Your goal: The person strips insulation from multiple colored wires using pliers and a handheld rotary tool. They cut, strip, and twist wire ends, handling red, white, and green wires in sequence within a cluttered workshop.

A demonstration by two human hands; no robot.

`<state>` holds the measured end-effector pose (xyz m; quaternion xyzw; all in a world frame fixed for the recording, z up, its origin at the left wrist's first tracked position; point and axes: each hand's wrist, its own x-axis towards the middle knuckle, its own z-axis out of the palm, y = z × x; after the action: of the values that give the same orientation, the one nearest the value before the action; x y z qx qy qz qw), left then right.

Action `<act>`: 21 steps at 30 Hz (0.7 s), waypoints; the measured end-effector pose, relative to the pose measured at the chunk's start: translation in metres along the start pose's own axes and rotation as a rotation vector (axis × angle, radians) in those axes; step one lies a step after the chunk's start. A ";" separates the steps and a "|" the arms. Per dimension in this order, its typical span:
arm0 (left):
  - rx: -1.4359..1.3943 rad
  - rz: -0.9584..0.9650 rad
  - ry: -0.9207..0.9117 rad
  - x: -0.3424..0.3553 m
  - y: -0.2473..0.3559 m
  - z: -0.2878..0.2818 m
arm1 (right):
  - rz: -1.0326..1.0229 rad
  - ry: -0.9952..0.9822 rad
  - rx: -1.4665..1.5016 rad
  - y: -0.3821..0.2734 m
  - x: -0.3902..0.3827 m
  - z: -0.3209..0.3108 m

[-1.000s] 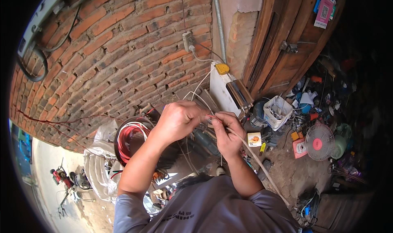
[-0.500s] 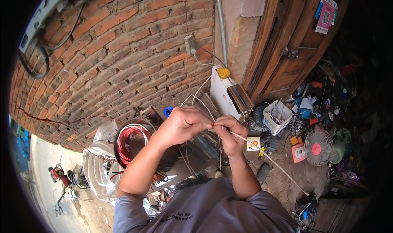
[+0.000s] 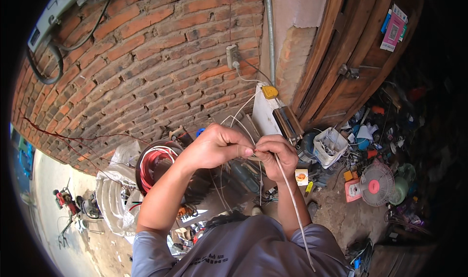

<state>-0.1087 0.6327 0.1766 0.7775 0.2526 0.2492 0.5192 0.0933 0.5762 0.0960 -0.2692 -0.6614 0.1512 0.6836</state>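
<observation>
My left hand (image 3: pixel 221 144) and my right hand (image 3: pixel 277 156) meet at mid-view, fingertips pinched on a thin white cable (image 3: pixel 296 206) where a small reddish bit shows, too small to make out. The cable's long free length hangs from my right hand down over my shirt. Loops of thin white wire (image 3: pixel 240 121) rise behind my hands toward a yellow object (image 3: pixel 269 92) atop a white board (image 3: pixel 264 112). Left of my left arm, a round dark container (image 3: pixel 141 169) holds coiled red and white wire (image 3: pixel 154 162).
A brick wall (image 3: pixel 146 62) with a socket (image 3: pixel 232 56) stands ahead, beside a wooden door (image 3: pixel 346 67). At right are a white bucket (image 3: pixel 329 148), a fan (image 3: pixel 376 184) and scattered clutter. White sacks (image 3: pixel 115 194) lie left; a red machine (image 3: pixel 67 202) stands on the pale ground.
The cable's free end has swung from the lower right to hang more steeply over my shirt. My right hand's fingers have curled further, and both hands stay together at the cable.
</observation>
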 end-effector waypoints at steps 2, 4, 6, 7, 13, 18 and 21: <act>0.017 -0.016 -0.005 -0.001 0.002 -0.002 | -0.031 -0.034 -0.013 0.000 0.004 -0.002; 0.033 -0.029 0.000 -0.001 0.002 -0.003 | -0.054 -0.080 -0.038 0.001 0.008 -0.004; 0.048 -0.039 0.015 0.001 0.001 -0.003 | 0.056 -0.042 0.040 -0.001 0.004 -0.003; 0.039 -0.027 0.024 0.001 0.001 -0.003 | 0.109 -0.021 0.081 -0.001 0.002 -0.002; 0.067 0.022 0.119 0.001 0.000 0.006 | 0.488 0.113 0.625 0.002 -0.007 0.002; 0.192 0.052 0.283 0.004 -0.002 0.024 | 0.251 0.245 0.118 -0.009 0.000 0.009; 0.230 0.072 0.307 0.006 -0.004 0.027 | 0.190 0.240 -0.108 -0.015 0.000 0.007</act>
<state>-0.0873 0.6196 0.1643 0.7931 0.3276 0.3528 0.3730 0.0838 0.5653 0.1048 -0.3829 -0.5536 0.1463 0.7249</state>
